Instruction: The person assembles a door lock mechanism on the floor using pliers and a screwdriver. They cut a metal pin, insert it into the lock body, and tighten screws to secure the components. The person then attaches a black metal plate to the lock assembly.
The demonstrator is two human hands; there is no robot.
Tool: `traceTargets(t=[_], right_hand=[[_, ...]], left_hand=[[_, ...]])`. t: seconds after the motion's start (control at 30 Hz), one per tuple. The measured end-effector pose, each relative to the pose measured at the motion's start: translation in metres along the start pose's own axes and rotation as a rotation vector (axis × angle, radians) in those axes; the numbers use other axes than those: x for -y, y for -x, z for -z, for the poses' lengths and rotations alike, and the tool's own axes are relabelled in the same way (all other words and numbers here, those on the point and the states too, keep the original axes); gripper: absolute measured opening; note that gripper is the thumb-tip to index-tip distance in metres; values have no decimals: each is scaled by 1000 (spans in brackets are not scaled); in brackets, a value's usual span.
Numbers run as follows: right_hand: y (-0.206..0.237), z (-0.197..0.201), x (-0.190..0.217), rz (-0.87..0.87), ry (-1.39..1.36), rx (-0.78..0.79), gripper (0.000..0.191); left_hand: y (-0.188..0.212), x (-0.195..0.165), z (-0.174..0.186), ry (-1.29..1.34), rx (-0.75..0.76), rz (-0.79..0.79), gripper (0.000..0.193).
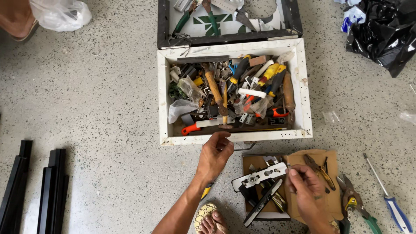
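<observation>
While left hand (pixel 215 155) hovers half-curled, right hand (pixel 305 187) pinches metal plate (pixel 259 175).

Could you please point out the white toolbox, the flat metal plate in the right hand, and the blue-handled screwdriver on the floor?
white toolbox (pixel 236 137): head view, front rim.
flat metal plate (pixel 260 175): head view, middle of plate.
blue-handled screwdriver (pixel 397 213): head view, blue handle.

White toolbox (pixel 164 95); speckled grey floor (pixel 95 86); blue-handled screwdriver (pixel 396 212); black bag (pixel 383 32).
</observation>
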State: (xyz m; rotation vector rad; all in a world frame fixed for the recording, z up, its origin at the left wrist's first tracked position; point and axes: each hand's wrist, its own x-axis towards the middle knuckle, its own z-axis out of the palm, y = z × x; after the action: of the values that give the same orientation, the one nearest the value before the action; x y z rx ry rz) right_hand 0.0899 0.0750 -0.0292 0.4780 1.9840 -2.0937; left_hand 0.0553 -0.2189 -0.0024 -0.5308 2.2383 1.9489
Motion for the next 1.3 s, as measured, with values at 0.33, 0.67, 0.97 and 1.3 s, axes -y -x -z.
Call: traceTargets(t=[0.33,0.67,0.97,1.3], right_hand=[[23,-17,-13,120,138,150,12],[9,-4,-14,-136,-610,94,14],[-3,15,-40,-237,-625,-35,12],[-26,6,-100,-473,31,310,20]], left_hand=[[11,9,-17,-107,14,-20,31],[17,26,-26,-183,44,-79,26],[32,23,-18,-107,-18,2,27],[69,41,-30,509,473,114,34]])
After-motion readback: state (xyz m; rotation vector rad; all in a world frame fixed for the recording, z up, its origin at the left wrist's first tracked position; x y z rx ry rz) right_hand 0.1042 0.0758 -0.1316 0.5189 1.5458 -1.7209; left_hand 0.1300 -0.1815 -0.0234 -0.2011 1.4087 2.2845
